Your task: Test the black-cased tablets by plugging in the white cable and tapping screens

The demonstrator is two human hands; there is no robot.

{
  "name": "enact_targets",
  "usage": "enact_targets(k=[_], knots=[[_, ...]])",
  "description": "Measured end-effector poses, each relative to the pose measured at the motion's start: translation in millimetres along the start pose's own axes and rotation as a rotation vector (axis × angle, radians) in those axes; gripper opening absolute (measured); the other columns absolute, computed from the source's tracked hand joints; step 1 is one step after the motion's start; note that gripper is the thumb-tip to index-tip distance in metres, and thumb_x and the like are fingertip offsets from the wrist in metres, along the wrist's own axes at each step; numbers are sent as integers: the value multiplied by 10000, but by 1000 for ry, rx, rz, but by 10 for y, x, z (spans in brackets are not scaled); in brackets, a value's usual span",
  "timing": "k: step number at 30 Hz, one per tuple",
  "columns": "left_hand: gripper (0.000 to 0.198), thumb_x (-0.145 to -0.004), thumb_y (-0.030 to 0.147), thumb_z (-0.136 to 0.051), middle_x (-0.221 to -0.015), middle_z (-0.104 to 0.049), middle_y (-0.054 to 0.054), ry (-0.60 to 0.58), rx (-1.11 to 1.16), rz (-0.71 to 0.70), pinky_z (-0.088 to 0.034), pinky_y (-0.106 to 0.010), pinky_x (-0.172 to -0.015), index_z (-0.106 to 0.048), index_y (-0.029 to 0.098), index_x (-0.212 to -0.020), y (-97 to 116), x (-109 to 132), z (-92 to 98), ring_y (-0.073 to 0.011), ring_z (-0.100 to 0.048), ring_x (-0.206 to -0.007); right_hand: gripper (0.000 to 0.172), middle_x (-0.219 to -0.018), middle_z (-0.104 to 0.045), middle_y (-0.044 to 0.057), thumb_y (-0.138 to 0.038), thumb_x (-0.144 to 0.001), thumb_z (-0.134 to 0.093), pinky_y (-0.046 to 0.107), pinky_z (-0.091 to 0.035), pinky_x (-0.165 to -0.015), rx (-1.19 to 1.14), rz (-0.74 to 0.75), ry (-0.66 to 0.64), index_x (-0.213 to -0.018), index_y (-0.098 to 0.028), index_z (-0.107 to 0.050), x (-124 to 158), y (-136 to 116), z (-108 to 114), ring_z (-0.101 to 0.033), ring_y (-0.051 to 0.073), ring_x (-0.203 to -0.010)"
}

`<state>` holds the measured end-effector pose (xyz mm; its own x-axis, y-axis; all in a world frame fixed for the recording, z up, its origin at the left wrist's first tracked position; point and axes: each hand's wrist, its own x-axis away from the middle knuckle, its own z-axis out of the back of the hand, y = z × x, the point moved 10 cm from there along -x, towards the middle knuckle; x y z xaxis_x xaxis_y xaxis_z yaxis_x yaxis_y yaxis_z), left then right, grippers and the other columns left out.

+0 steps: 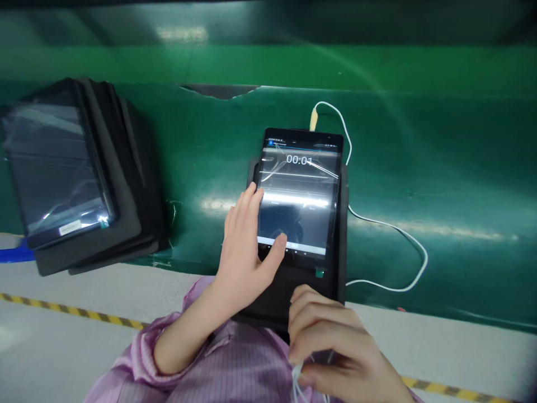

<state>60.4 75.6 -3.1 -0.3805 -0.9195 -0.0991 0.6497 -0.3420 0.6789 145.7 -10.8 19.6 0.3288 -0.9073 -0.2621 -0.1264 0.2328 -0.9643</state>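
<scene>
So going by what's on show, this looks pretty early on to me. The tablet (293, 215) is lying screen up on a flat black case (289, 296), near the front edge of the green worktop (419, 162), right in front of the person. The screen's lit and the counter says 00:01, so whatever it's timing has probably only just got going. The yellow plug (314, 119) sits at the tablet's top edge and looks seated, with a white cable (427, 259) looping out to the right side, so I'd count the hookup as done. No result shows on the screen that I can make out, so I'd guess the check itself is what's left. There's also a pile of tablets (62, 162) over on the left, but no clue whether those are finished or waiting. As for the hands: the left hand (241, 257) comes in palm down from the lower left, fingers lying close together along the tablet's left edge, thumb out wide over the bottom of the screen. That grip is spread, not clamped, and I can't tell if the thumb is actually pressing the glass. The right hand (331, 341) is below the tablet, close to the body, fingers curled, thumb and index pinching a white cord (296, 378). Can't tell if it's the same cable.
</scene>
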Motion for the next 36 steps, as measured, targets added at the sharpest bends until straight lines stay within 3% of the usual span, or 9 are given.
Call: enact_targets(k=[5,8,10,13,15,18,24,31,36], knots=[[629,-960,368,-469,-1575,-263,-173,-1,-9,13,-255,-566,-1149,-171,221,-1495,1,-2,-10,-305,-228,-1468,169,-956,-646,70,-217,-986,-526,246,-504,-722,346,-110,-323,-984,-196,-694,51,-100,-95,-597,146,-852],[749,-910,454,-547,-1568,-275,-180,12,-10,23,-274,-588,-1134,-143,236,-1502,-5,-1,-18,-341,-242,-1458,233,-1029,-654,81,-237,-1004,-478,235,-519,-718,492,-171,-477,-1071,-215,-699,-107,-176,203,-630,158,-898],[915,-828,524,-639,-1565,-272,-196,29,-17,25,-274,-617,-1124,-101,237,-1510,-6,-1,-21,-373,-243,-1451,244,-985,-679,62,-373,-987,-511,261,-518,-700,566,-223,-313,-996,-238,-715,-473,-144,709,-643,173,-840],[1164,-685,592,-755,-1577,-223,-225,8,-26,32,-240,-664,-1122,-28,229,-1518,-11,-7,-63,-416,-197,-1456,390,-798,-684,67,-549,-917,-545,318,-484,-682,799,-336,245,-778,-215,-693,-1092,22,1705,-627,219,-767],[1257,-636,604,-789,-1592,-164,-237,-49,-12,52,-219,-694,-1118,18,225,-1522,-32,-8,-122,-435,-138,-1463,471,-744,-682,79,-645,-806,-627,322,-459,-675,786,-434,370,-687,-192,-674,-1412,283,1994,-618,227,-733],[1306,-622,581,-812,-1603,-85,-245,-136,10,78,-193,-722,-1113,47,206,-1531,-64,-1,-200,-442,-63,-1465,589,-636,-631,52,-752,-614,-706,290,-406,-610,550,-563,263,-600,-166,-646,-1728,696,1936,-552,175,-618],[1391,-532,692,-807,-1589,-18,-265,-209,29,40,-191,-759,-1081,-41,129,-1548,-64,-18,-261,-481,-9,-1441,641,-509,-520,-15,-739,-342,-821,254,-323,-504,314,-660,273,-508,-160,-603,-1708,838,1807,-426,107,-497],[1082,-708,488,-791,-1594,-128,-143,-250,-118,-129,-257,-829,-971,-133,306,-1548,-59,-61,-458,-549,-132,-1398,565,-781,-723,109,-615,-391,-887,295,-519,-607,162,-597,333,-688,-157,-742,-1713,942,1917,-650,220,-685],[832,-850,406,-689,-1596,-105,-136,-109,-257,-238,-326,-801,-954,-206,368,-1527,-1,-11,-432,-529,-221,-1394,301,-900,-731,100,-387,-579,-840,270,-512,-427,50,-582,501,-780,-196,-720,-1655,1010,2131,-623,166,-496]])
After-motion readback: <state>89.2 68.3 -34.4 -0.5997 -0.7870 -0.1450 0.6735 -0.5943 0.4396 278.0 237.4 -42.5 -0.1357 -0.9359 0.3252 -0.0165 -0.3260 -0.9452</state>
